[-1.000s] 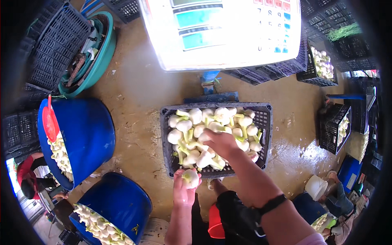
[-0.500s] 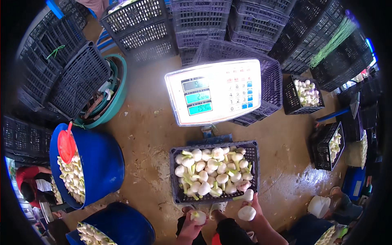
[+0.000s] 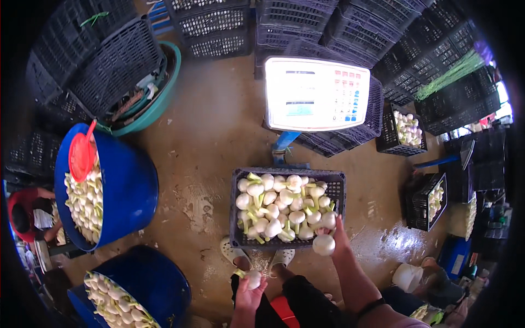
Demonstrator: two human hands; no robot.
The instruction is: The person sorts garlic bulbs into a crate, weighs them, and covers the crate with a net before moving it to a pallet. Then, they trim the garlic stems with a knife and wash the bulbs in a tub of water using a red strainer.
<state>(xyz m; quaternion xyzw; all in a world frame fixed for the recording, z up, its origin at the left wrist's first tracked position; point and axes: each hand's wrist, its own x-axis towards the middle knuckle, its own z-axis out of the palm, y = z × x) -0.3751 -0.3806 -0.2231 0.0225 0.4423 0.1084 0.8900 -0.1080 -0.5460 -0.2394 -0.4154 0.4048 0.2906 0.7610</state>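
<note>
A black plastic crate (image 3: 339, 188) full of white garlic bulbs with green stems (image 3: 296, 217) sits on a platform scale below its lit display (image 3: 319, 95). At the crate's near right corner, my right hand (image 3: 341, 239) is closed round garlic bulbs (image 3: 324, 245); one hangs outside the rim, another shows above the fingers over the crate. Nearer to me, my left hand (image 3: 250, 297) is closed on one garlic bulb (image 3: 253, 280), its stem pointing up and left. It is in front of my legs, apart from the crate.
Two blue tubs (image 3: 131, 186) of garlic stand at left, a red strainer (image 3: 82, 157) on the farther one. Behind it is a green basin (image 3: 174, 82). Stacked black crates (image 3: 295, 24) line the back. Garlic crates (image 3: 402, 147) stand at right. Another person (image 3: 24, 210) is far left.
My right hand has moved forward from in front of the crate to its near right corner, still holding bulbs. My left hand keeps its bulb. The whole view has shifted, and the display looks more washed out.
</note>
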